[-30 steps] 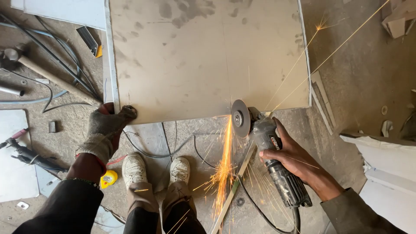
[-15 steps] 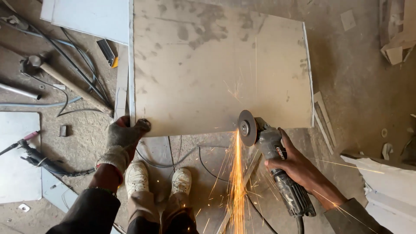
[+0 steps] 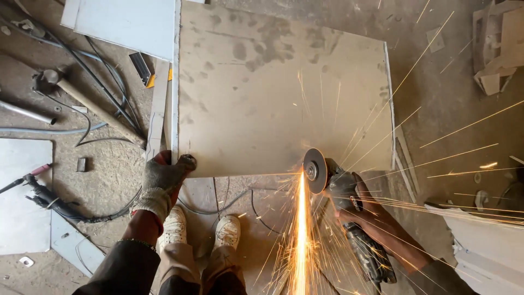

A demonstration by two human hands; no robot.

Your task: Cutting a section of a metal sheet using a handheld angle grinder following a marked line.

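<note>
Currently right hand (image 3: pixel 376 221) grips grinder (image 3: pixel 349 218), disc biting sheet (image 3: pixel 278 93) near edge; gloved left hand (image 3: pixel 164 175) clamps sheet's near-left corner on floor; judged best: steady pressure, feet clear of sparks.

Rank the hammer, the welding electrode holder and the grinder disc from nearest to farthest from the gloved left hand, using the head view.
From the left hand:
1. Hammer, up-left on the floor, its handle end close by.
2. Welding electrode holder, far left.
3. Grinder disc, right, at the sheet's edge.
The last two are nearly equal.
</note>
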